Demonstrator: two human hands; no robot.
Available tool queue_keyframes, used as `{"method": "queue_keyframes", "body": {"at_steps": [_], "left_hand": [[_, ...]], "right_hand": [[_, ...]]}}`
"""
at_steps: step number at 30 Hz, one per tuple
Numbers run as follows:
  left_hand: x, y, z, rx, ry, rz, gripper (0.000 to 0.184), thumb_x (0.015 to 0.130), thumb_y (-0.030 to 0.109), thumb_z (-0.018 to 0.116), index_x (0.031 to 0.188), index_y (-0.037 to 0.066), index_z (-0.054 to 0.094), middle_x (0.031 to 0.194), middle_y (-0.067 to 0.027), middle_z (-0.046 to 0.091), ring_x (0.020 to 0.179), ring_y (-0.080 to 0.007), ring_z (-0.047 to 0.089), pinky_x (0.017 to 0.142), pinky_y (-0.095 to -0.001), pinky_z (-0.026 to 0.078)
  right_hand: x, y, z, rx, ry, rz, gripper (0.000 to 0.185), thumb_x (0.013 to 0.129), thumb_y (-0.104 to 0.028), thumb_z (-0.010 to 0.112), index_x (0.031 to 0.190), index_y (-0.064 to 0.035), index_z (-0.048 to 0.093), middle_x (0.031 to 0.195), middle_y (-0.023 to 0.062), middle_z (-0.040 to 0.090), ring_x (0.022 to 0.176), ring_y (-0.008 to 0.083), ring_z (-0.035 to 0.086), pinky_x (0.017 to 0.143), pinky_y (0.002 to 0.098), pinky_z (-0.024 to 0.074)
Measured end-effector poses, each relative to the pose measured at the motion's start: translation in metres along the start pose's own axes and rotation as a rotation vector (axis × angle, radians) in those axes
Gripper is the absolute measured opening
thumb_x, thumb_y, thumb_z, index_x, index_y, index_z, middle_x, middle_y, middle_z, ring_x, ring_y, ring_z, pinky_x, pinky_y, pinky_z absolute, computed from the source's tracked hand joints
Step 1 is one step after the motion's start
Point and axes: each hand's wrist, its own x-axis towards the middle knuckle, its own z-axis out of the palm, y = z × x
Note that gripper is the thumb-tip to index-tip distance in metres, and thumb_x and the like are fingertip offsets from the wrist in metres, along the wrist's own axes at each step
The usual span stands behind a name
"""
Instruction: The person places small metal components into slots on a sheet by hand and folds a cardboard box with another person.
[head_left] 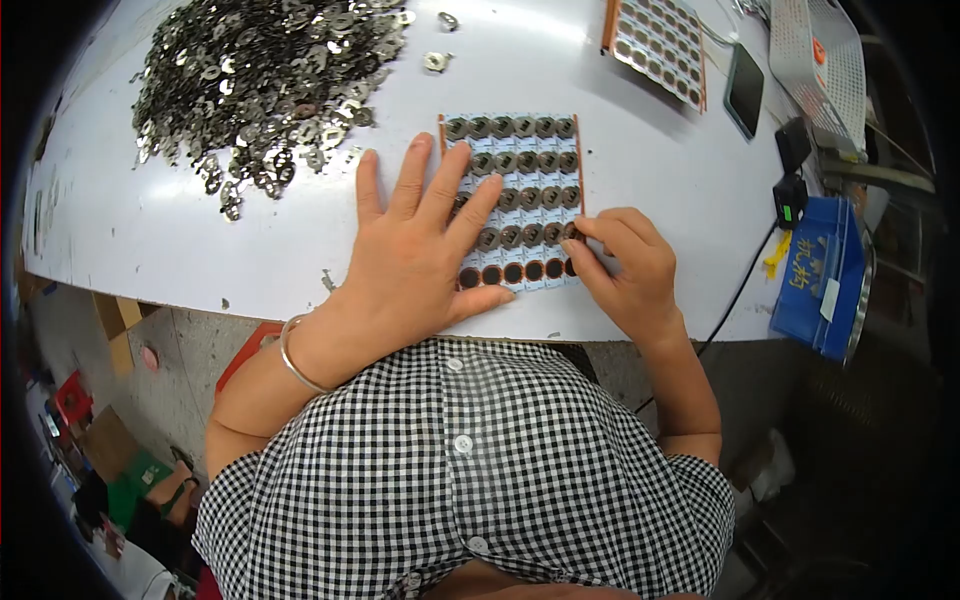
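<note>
A pale rectangular panel with orange edges (520, 144) lies on the smooth white table (690, 190), bearing rows of round pieces. The left hand (405, 250) lies across the panel's left side, fingers spread, grasping nothing. At the panel's right edge, the right hand (635, 270) pinches a round dark-grey metal piece (572, 231) between thumb and forefinger. Beyond the panel's far left corner sits a heap of shiny silver metal pieces (270, 90).

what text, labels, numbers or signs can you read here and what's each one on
None can be quoted with confidence.
Blue bin: yellow handwritten characters, too blurred to read surely.
White label on that bin: no legible text.
Black box: any marks on its green patch are too small.
White panel partly under the left hand: faint print between the rows, too small.
</note>
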Motion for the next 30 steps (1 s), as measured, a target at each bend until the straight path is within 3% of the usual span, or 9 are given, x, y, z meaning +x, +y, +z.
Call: {"method": "queue_keyframes", "body": {"at_steps": [11,30], "left_hand": [[0.000,-0.002,0.003,-0.025,0.029,0.018,0.092,0.077,0.070,0.068,0.144,0.008,0.053,0.153,-0.0251,0.039,0.146,-0.0482,0.027,0.110,-0.0759,0.016],[0.001,-0.001,0.001,-0.039,-0.035,-0.003,0.096,0.076,0.069,0.069,0.149,0.010,0.048,0.155,-0.0254,0.036,0.147,-0.0497,0.026,0.113,-0.0733,0.008]], "right_hand": [[0.000,-0.008,-0.004,-0.036,-0.077,0.006,0.026,0.077,0.001,0.080,0.101,0.0027,0.069,0.084,0.0111,0.066,0.066,0.0236,0.064,0.056,0.0330,0.0516],[0.001,0.000,-0.007,0.009,-0.107,0.032,0.022,0.079,-0.002,0.079,0.098,-0.0011,0.069,0.086,0.0112,0.068,0.067,0.0247,0.067,0.057,0.0330,0.0535]]}}
